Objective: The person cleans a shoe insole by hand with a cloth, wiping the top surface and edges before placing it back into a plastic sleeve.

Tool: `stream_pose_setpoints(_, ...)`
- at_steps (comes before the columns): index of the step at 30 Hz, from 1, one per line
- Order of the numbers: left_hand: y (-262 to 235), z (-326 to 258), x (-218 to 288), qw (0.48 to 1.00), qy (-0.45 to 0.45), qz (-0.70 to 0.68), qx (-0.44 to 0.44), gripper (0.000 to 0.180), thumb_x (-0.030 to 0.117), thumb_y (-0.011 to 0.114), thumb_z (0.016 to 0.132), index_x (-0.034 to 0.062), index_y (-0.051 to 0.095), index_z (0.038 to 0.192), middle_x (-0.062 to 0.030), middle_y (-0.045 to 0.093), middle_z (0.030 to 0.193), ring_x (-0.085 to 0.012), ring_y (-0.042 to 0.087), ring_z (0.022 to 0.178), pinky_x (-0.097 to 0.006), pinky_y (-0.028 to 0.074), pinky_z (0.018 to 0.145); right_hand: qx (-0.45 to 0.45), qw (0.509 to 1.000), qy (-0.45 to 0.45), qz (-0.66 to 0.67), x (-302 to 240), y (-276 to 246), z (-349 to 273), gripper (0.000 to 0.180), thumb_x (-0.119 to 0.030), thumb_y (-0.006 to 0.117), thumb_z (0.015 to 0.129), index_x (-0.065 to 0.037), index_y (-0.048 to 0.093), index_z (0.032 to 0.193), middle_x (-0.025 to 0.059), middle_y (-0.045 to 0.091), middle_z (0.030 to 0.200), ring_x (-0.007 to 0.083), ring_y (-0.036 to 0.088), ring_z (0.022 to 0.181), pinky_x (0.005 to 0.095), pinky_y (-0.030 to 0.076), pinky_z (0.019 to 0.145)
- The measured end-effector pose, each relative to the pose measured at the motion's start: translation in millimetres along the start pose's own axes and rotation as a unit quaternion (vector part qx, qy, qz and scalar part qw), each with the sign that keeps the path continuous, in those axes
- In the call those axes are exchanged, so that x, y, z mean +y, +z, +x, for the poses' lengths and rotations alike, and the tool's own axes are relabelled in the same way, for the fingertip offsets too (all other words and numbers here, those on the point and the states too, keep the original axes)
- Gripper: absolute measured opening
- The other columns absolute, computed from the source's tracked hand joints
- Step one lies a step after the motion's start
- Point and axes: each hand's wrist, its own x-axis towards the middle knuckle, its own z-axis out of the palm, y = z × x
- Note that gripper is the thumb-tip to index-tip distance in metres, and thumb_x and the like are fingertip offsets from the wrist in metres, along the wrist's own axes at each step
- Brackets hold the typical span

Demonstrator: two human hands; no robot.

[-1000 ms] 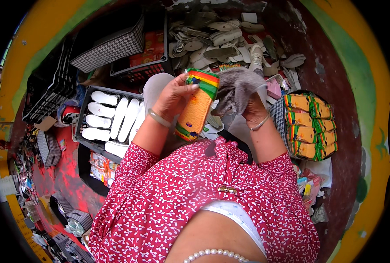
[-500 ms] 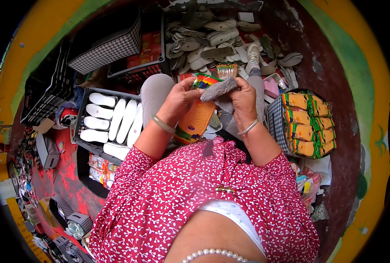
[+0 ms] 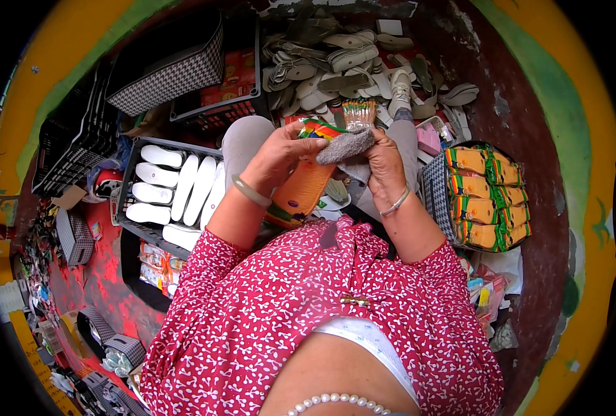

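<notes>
soft diffuse light — centre fairly sharp — edges bent, corners black

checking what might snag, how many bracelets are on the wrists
2: a pale bangle on the wrist of the left hand, a silvery bracelet on the wrist of the right hand.

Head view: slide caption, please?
Left hand holds a wrapped orange insole; right hand holds a fuzzy gray cloth over it.

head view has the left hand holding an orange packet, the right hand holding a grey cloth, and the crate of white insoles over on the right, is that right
Not quite: the crate of white insoles is on the left, as the head view shows. The left hand does hold an orange packet, and the right hand a grey cloth.
</notes>
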Motion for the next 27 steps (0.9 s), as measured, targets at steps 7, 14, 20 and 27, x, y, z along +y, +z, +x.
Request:
stream_pose_setpoints(7, 1, 3, -10, 0.999, 0.014, 0.014, 0.034, 0.025, -0.001, 0.06, 0.081, -0.004, 0.056, 0.105, -0.0108, 0.064, 0.097, -0.0155, 0.063, 0.084, -0.026, 0.049, 0.078, 0.01, 0.999, -0.048, -0.003, 10, -4, 7, 0.023, 0.011, 0.05, 0.072, 0.0, 0.062, 0.089, 0.0077, 0.065, 0.086, 0.0165, 0.064, 0.077, 0.0278, 0.053, 0.072)
stream_pose_setpoints(14, 3, 4, -6, 0.998, 0.022, 0.017, 0.048, 0.018, 0.0, 0.059, 0.08, -0.006, 0.059, 0.097, -0.0101, 0.064, 0.09, -0.0147, 0.062, 0.079, -0.026, 0.048, 0.075, -0.021, 0.994, -0.086, -0.067, 6, -8, 10, 0.025, 0.012, 0.05, 0.074, 0.0, 0.061, 0.093, 0.0063, 0.064, 0.088, 0.0148, 0.063, 0.078, 0.0268, 0.052, 0.072)
stream_pose_setpoints(20, 7, 0, -5, 0.998, 0.017, 0.007, 0.054, 0.018, 0.001, 0.06, 0.079, -0.0055, 0.059, 0.096, -0.0101, 0.065, 0.087, -0.0144, 0.062, 0.076, -0.025, 0.048, 0.073, -0.027, 0.998, -0.039, -0.027, -4, -9, 3, 0.028, 0.012, 0.049, 0.073, 0.002, 0.06, 0.095, 0.0087, 0.064, 0.089, 0.0169, 0.064, 0.08, 0.0289, 0.054, 0.074)
stream_pose_setpoints(27, 4, 1, -8, 0.998, 0.019, 0.025, 0.059, 0.017, 0.003, 0.059, 0.08, -0.0046, 0.06, 0.095, -0.0102, 0.065, 0.087, -0.0161, 0.063, 0.078, -0.025, 0.049, 0.076, -0.024, 0.999, -0.04, -0.014, 0, -24, 8, 0.027, 0.012, 0.048, 0.073, 0.002, 0.061, 0.095, 0.0095, 0.065, 0.09, 0.018, 0.064, 0.081, 0.0292, 0.054, 0.075)
